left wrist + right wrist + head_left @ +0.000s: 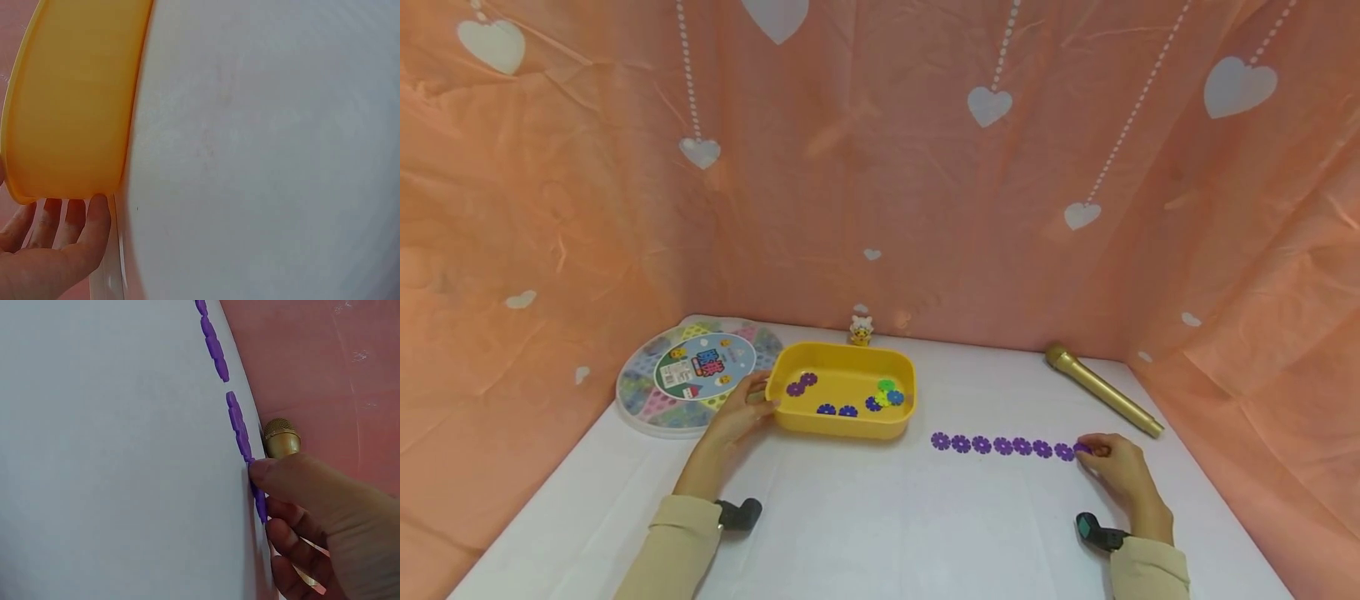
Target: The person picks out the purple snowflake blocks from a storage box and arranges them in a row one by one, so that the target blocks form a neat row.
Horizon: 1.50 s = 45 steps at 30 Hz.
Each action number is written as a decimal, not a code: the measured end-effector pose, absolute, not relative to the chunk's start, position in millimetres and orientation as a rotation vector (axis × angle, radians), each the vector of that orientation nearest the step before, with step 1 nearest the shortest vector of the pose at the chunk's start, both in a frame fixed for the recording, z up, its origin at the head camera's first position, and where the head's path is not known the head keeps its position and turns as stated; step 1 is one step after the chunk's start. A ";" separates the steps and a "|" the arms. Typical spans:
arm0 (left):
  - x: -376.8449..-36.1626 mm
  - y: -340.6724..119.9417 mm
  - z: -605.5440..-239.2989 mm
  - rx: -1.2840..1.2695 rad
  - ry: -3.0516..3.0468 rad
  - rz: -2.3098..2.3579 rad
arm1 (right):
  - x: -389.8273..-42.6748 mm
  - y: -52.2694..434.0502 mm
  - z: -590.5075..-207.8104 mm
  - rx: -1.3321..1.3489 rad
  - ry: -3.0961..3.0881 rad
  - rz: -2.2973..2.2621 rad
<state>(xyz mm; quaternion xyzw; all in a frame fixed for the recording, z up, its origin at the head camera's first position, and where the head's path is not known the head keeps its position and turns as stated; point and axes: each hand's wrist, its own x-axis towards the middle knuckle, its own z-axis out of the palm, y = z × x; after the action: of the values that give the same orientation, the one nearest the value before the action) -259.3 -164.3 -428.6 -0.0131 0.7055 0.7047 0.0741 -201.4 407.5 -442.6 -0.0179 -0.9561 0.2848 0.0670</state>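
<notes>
Fingers of the right hand [1116, 467] curl around a purple flower disc [1081, 448] at the right end of a row of purple discs [1002, 445] laid flat on the white surface [880, 517]. The right-wrist view shows the thumb [281, 478] pressing down on that last disc, which sits just beside its neighbour in the line. The left hand [741, 414] rests against the left end of the yellow tray [842, 427], fingers fairly straight under its rim and thumb at the edge; the left-wrist view shows the fingertips [94, 209] touching the tray's outer wall, steadying it and not clasping it.

By the look of it, the step in hand is setting this disc down as the newest member of the row. Only two purple discs [801, 384] lie loose in the tray now, near its left side, with blue discs [837, 410] and a mixed-colour cluster [886, 395] further right. The next move would likely call for releasing the placed disc without nudging the row, then picking another purple one from the tray.

Beyond the hands, a gold microphone [1103, 391] lies near the right backdrop, a round game board [688, 375] sits left of the tray, and a small figurine [861, 330] stands behind it.
</notes>
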 end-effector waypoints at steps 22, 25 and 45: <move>-262.7 -165.7 -426.7 -0.083 2.138 2.100 | -264.0 238.6 -346.5 0.555 -2.354 1.288; -262.8 -165.6 -426.8 -0.078 2.135 2.107 | -273.9 203.1 -344.1 0.625 -2.347 1.326; -263.2 -165.0 -431.4 -0.039 2.152 2.123 | -328.8 67.5 -391.1 0.808 -2.558 1.564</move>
<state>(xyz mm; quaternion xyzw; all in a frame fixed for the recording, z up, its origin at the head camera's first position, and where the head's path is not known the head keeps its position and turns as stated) -263.2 -165.0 -431.4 -0.0128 0.7105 0.7011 0.0593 -328.8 67.5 -391.1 0.2600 -0.8237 0.5036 0.0180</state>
